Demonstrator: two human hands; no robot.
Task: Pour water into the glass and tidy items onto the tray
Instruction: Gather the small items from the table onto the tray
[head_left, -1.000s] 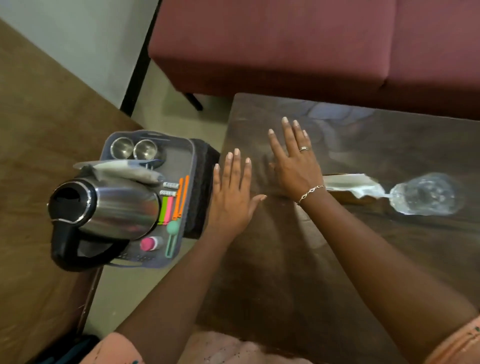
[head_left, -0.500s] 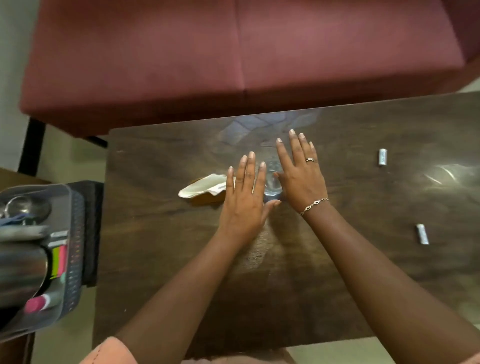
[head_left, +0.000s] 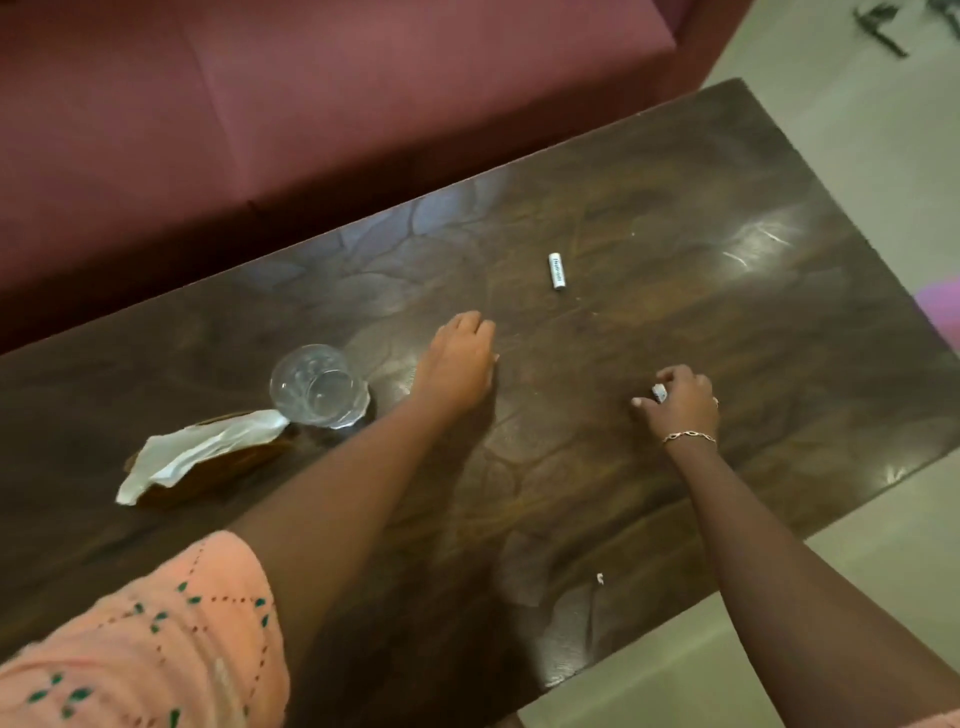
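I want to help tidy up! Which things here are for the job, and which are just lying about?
For the job: glass, loose battery, held battery in the right hand, tissue.
Just lying about: sofa, purple thing, dark bits on the floor.

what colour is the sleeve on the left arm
Peach sleeve with small green marks and dotted diamonds; head view.

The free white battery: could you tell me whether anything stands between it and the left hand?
Nothing visible does: only bare table lies between the left hand and the white battery. The glass and tissue sit on the hand's other side. The right hand grips a second battery.
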